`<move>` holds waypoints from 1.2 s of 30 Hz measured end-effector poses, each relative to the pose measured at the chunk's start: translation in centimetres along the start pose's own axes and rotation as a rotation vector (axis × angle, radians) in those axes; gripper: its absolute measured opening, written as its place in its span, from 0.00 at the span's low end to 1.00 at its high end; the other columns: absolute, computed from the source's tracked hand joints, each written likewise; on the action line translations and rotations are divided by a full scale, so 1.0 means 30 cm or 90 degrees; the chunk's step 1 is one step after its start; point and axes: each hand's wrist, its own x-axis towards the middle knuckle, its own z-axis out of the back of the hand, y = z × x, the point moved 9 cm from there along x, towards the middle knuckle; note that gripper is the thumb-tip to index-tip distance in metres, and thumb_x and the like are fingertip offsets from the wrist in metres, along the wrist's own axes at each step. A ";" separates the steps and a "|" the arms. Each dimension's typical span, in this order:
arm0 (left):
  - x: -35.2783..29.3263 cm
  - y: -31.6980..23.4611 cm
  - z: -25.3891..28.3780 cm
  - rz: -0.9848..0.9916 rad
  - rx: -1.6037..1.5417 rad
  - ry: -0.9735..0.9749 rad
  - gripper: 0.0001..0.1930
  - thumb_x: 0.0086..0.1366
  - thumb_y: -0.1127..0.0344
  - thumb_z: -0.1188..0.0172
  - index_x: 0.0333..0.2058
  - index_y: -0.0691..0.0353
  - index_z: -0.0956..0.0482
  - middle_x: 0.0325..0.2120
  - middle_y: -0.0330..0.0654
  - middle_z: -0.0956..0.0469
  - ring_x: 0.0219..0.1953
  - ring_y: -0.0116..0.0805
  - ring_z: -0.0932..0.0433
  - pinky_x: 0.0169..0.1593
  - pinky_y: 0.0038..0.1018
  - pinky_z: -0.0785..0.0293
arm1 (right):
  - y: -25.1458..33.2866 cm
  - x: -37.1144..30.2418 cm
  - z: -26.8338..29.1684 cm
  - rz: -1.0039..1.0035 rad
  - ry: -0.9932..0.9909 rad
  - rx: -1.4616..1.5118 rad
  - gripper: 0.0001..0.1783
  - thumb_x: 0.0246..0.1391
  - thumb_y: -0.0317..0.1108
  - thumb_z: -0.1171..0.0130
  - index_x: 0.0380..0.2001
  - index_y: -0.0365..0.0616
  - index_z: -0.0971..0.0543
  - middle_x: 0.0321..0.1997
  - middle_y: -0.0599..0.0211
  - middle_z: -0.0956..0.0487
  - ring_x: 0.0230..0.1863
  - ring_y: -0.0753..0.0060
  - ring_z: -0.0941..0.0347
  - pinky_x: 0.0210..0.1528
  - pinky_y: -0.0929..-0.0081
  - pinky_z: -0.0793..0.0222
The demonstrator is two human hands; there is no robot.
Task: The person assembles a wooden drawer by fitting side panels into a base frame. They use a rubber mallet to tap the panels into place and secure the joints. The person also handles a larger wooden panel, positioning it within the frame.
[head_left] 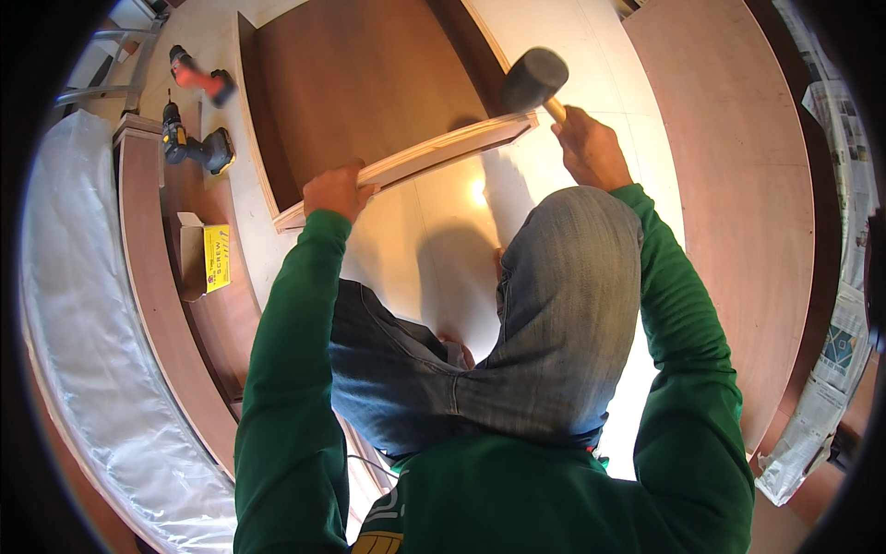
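My right hand (593, 148) is closed round the wooden handle of a mallet (535, 80) with a black head. The head is raised at the near right corner of a shallow wooden drawer box (374, 78); whether it touches the wood I cannot tell. My left hand (338, 192) grips the near edge of the box close to its left corner, fingers wrapped over the rim. The near side panel (443, 148) of the box faces me. Brown sheet forms the bottom of the box, with thin walls standing round it.
Two cordless drills, one red and black (200, 76), one black and yellow (197, 143), lie left of the box. An opened yellow screw box (217, 257) sits nearer. Plastic-wrapped panel (101, 342) runs along the left; a wide wooden panel (729, 185) and newspaper-covered pieces (835, 360) line the right.
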 end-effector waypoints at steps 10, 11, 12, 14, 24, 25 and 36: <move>0.013 -0.015 -0.005 0.038 0.003 0.029 0.21 0.59 0.47 0.31 0.47 0.49 0.18 0.34 0.44 0.15 0.40 0.47 0.16 0.41 0.44 0.21 | -0.024 0.000 -0.030 0.090 -0.006 0.009 0.13 0.61 0.29 0.39 0.48 0.36 0.23 0.34 0.43 0.20 0.32 0.41 0.22 0.37 0.55 0.28; 0.014 -0.004 -0.010 0.039 0.006 0.022 0.21 0.58 0.47 0.31 0.46 0.49 0.18 0.34 0.44 0.15 0.40 0.47 0.16 0.41 0.44 0.21 | -0.030 0.003 -0.032 0.069 -0.022 0.026 0.14 0.61 0.29 0.40 0.49 0.36 0.23 0.35 0.43 0.20 0.33 0.41 0.22 0.38 0.55 0.28; 0.014 0.008 -0.012 0.042 0.009 0.015 0.20 0.58 0.46 0.31 0.46 0.48 0.18 0.34 0.44 0.15 0.40 0.47 0.16 0.41 0.44 0.20 | -0.029 -0.006 -0.035 0.050 -0.036 0.043 0.15 0.61 0.28 0.40 0.50 0.36 0.23 0.36 0.42 0.20 0.35 0.40 0.22 0.38 0.56 0.27; 0.008 0.035 -0.016 0.056 -0.010 0.016 0.23 0.57 0.43 0.31 0.46 0.48 0.17 0.34 0.44 0.15 0.41 0.46 0.16 0.42 0.45 0.22 | 0.004 -0.003 -0.068 0.051 -0.031 0.052 0.16 0.60 0.27 0.40 0.51 0.36 0.23 0.38 0.41 0.20 0.37 0.40 0.21 0.40 0.57 0.26; 0.012 0.037 -0.071 0.159 -0.102 0.034 0.10 0.62 0.63 0.41 0.41 0.48 0.15 0.36 0.42 0.13 0.44 0.42 0.15 0.44 0.41 0.21 | 0.271 0.161 -0.011 0.085 0.258 0.095 0.19 0.67 0.29 0.45 0.57 0.27 0.27 0.47 0.53 0.19 0.47 0.69 0.24 0.52 0.75 0.29; 0.024 0.011 -0.053 0.172 -0.094 0.023 0.10 0.62 0.63 0.41 0.41 0.49 0.15 0.36 0.41 0.13 0.44 0.41 0.15 0.45 0.40 0.22 | 0.310 0.199 -0.014 0.099 0.312 0.042 0.19 0.67 0.28 0.45 0.56 0.27 0.27 0.45 0.56 0.20 0.45 0.72 0.25 0.50 0.77 0.29; 0.023 0.052 -0.078 0.220 -0.211 -0.092 0.11 0.67 0.65 0.48 0.42 0.53 0.17 0.44 0.43 0.17 0.50 0.43 0.19 0.53 0.35 0.26 | 1.027 0.061 -0.613 0.597 0.412 0.062 0.17 0.63 0.34 0.42 0.53 0.39 0.24 0.42 0.42 0.20 0.43 0.34 0.23 0.43 0.53 0.25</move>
